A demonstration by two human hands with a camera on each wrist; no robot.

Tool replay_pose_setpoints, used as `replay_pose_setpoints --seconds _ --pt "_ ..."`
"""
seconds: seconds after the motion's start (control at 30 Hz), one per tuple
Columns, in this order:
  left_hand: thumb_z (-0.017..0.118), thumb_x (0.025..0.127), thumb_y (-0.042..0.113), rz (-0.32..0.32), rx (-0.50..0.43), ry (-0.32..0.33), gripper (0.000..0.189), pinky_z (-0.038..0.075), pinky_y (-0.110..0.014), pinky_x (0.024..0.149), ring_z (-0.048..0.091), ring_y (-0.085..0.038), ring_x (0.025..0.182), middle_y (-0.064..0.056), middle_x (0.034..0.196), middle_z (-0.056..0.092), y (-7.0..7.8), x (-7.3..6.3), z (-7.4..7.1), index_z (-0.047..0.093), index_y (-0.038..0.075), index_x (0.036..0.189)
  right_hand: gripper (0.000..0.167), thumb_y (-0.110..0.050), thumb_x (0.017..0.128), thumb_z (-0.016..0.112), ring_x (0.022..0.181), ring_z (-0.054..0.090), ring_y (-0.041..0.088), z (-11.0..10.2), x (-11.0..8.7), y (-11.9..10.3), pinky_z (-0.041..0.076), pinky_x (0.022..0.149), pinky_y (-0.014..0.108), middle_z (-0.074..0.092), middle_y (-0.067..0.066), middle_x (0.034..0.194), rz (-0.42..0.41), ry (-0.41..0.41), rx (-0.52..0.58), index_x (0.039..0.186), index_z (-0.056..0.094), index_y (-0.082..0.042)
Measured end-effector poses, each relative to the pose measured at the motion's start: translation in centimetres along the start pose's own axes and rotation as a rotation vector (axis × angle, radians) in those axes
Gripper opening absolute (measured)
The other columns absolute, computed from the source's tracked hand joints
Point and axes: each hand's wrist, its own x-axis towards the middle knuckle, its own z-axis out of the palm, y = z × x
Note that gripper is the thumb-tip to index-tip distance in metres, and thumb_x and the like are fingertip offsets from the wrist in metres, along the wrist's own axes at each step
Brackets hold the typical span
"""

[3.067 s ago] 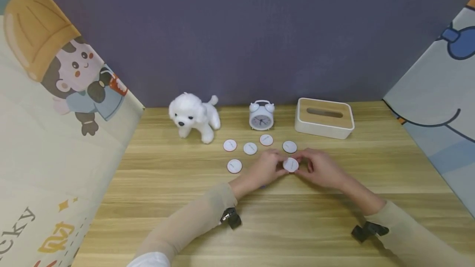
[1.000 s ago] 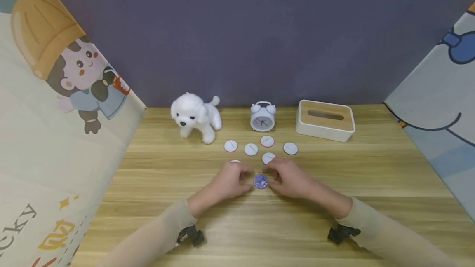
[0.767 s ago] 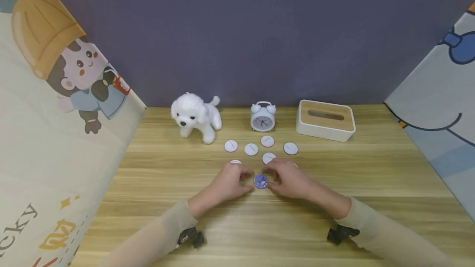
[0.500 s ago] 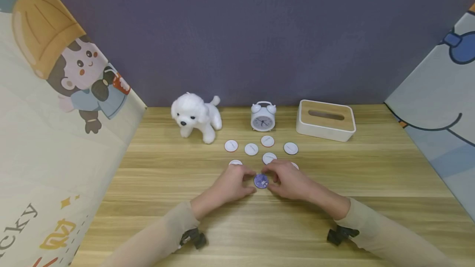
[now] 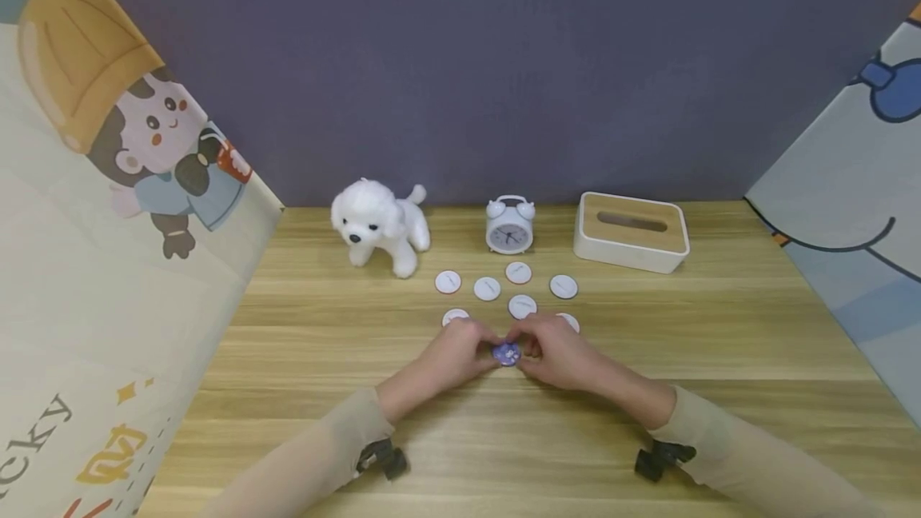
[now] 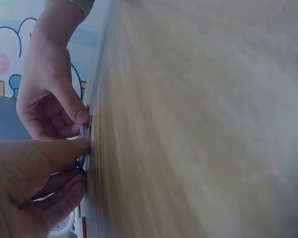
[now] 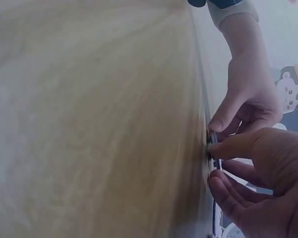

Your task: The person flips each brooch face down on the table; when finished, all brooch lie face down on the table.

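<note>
A round purple button badge (image 5: 507, 354) with a small pale figure on it lies low over the table between both hands. My left hand (image 5: 455, 354) pinches its left edge with thumb and fingers. At the opposite edge my right hand (image 5: 563, 352) pinches it too. The left wrist view shows the left hand (image 6: 39, 183) near and the badge edge-on, slightly raised or at the tabletop; I cannot tell which. Beyond the hands lie several badges with white pin backs up, such as one in the middle (image 5: 522, 307) and one partly behind the right hand (image 5: 570, 321).
A white plush dog (image 5: 381, 226), a white alarm clock (image 5: 509, 229) and a tissue box (image 5: 631, 232) with a wooden lid stand along the back of the wooden table (image 5: 504, 454). Printed panels flank it, and a dark wall rises behind.
Earlier both hands held a white-backed badge farther right; it now lies there. They moved to the purple badge, and in the last half second the left fingers came in to its edge.
</note>
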Motion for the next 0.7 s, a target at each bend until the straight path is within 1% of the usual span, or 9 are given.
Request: replay_pose_setpoints --seconds 0.1,0.2,0.27,0.37,0.47,0.53,0.6,0.67,0.7 --pt "0.088 0.088 0.019 -0.015 -0.024 0.003 0.023 0.064 -0.032 0.090 0.079 -0.019 0.096 -0.005 0.103 0.084 -0.3 0.0 -0.3 0.084 0.008 0.108 0.023 -0.005 0.081 0.088 0.069 0.064 0.005 -0.2 0.2 0.2 0.057 0.062 0.018 0.072 -0.001 0.084 0.003 0.019 0.026 0.100 0.078 -0.009" --pt "0.086 0.090 0.018 -0.043 -0.097 0.034 0.023 0.064 -0.033 0.093 0.079 -0.020 0.099 -0.007 0.107 0.083 -0.6 0.0 -0.9 0.083 0.008 0.111 0.020 -0.008 0.083 0.087 0.068 0.064 0.001 -0.7 0.5 0.3 0.058 0.061 0.019 0.074 -0.002 0.084 0.023 0.035 0.055 0.101 0.077 -0.011" --pt "0.084 0.092 0.016 -0.071 -0.189 0.068 0.022 0.065 -0.032 0.093 0.080 -0.020 0.100 -0.009 0.109 0.083 -0.8 0.0 -1.2 0.082 0.008 0.112 0.018 -0.011 0.087 0.086 0.067 0.062 -0.001 -1.2 0.7 0.1 0.057 0.060 0.019 0.072 -0.005 0.081 0.062 0.044 0.075 0.102 0.077 -0.015" --pt "0.080 0.095 0.014 -0.109 -0.335 0.130 0.020 0.066 -0.033 0.093 0.080 -0.022 0.103 -0.011 0.113 0.082 -0.8 0.1 -1.6 0.082 0.006 0.114 0.014 -0.013 0.091 0.084 0.064 0.061 0.000 -1.7 1.0 -0.2 0.056 0.058 0.021 0.071 -0.007 0.076 0.082 0.087 0.098 0.102 0.077 -0.017" --pt "0.077 0.097 0.010 -0.138 -0.448 0.215 0.023 0.066 -0.032 0.092 0.081 -0.027 0.105 -0.014 0.115 0.081 -0.6 0.2 -1.8 0.079 0.002 0.118 0.011 -0.011 0.093 0.082 0.061 0.060 0.001 -2.1 1.3 -0.7 0.055 0.056 0.022 0.071 -0.001 0.074 0.097 0.134 0.129 0.103 0.078 -0.013" --pt "0.077 0.097 0.007 -0.136 -0.473 0.275 0.027 0.065 -0.029 0.091 0.080 -0.030 0.105 -0.017 0.117 0.080 -0.4 0.3 -2.0 0.077 0.000 0.122 0.007 -0.011 0.095 0.079 0.061 0.060 0.001 -2.2 1.4 -0.8 0.054 0.054 0.022 0.074 0.003 0.075 0.113 0.162 0.152 0.102 0.077 -0.011" --pt "0.078 0.095 0.004 -0.121 -0.473 0.314 0.031 0.065 -0.025 0.089 0.081 -0.031 0.103 -0.018 0.117 0.079 -0.3 0.4 -2.0 0.075 -0.001 0.125 0.005 -0.010 0.097 0.077 0.061 0.059 0.001 -2.1 1.5 -0.9 0.054 0.055 0.021 0.077 0.007 0.080 0.129 0.193 0.172 0.103 0.077 -0.010" --pt "0.080 0.093 0.003 -0.098 -0.438 0.327 0.035 0.064 -0.023 0.088 0.082 -0.029 0.099 -0.019 0.117 0.079 -0.2 0.5 -2.0 0.075 -0.001 0.127 0.008 -0.010 0.098 0.076 0.063 0.059 0.002 -2.0 1.6 -0.9 0.054 0.056 0.021 0.078 0.008 0.085 0.132 0.226 0.183 0.106 0.076 -0.008" --pt "0.082 0.091 0.004 -0.088 -0.404 0.331 0.036 0.064 -0.022 0.087 0.082 -0.028 0.097 -0.018 0.116 0.080 -0.2 0.5 -2.0 0.075 0.000 0.126 0.010 -0.009 0.098 0.075 0.064 0.059 0.002 -1.9 1.7 -0.9 0.054 0.057 0.021 0.079 0.009 0.087 0.130 0.241 0.186 0.109 0.075 -0.007"
